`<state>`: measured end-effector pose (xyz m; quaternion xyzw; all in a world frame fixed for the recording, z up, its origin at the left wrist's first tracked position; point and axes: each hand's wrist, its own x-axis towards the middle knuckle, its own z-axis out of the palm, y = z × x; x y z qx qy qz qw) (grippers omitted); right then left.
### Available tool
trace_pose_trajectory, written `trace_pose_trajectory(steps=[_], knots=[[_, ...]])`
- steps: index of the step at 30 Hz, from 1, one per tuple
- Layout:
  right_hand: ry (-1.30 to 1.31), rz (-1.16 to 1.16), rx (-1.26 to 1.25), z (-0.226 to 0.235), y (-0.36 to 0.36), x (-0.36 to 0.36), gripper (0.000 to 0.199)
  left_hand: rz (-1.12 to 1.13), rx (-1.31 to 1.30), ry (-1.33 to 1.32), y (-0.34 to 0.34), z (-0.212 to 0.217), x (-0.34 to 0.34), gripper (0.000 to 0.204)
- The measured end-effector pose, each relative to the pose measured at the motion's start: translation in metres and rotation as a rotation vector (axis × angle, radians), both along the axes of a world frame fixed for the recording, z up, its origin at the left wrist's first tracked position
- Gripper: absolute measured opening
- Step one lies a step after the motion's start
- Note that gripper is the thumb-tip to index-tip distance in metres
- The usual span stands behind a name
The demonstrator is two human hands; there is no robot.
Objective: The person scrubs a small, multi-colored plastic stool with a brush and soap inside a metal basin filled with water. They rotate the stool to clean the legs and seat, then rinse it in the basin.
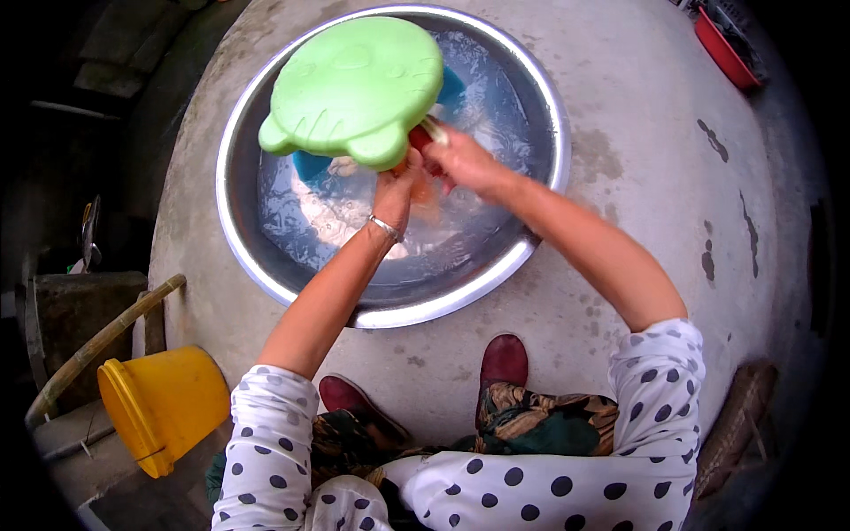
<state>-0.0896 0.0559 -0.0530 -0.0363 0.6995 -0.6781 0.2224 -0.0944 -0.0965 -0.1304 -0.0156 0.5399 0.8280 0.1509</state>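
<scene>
A green plastic stool [354,88] with an animal-shaped seat is held tilted over a large metal basin [556,133] of cloudy water. My left hand [398,181] grips it from beneath, near the rounded lobe on its near edge; the fingers are partly hidden. Teal parts [310,165] show below the seat on two sides, and they look like its legs. Close by, my right hand [460,159] is closed at the stool's near right edge. Something red [420,138] with a pale strip shows at its fingers, blurred. An orange patch [425,196] lies just below both hands.
A yellow bucket [177,403] lies tipped at the lower left beside a bamboo pole [106,345]. At the far right, a red tub [726,53] holds dark items. Wet marks spot the concrete floor [637,177]. My dark red shoes [505,361] stand before the basin.
</scene>
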Motion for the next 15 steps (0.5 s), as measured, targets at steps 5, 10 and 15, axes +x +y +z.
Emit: trace_pose_trajectory(steps=[5,10,15], knots=[[0.046,0.115,0.013,-0.017,-0.001,0.024,0.064,0.189,0.016,0.045,0.015,0.027,-0.007,0.061],[0.528,0.522,0.943,-0.089,-0.016,0.017,0.064,0.376,-0.162,0.262,-0.002,0.024,-0.016,0.045],[0.799,0.577,1.502,-0.096,-0.016,-0.006,0.055,0.372,-0.486,0.333,-0.045,0.022,-0.027,0.041]])
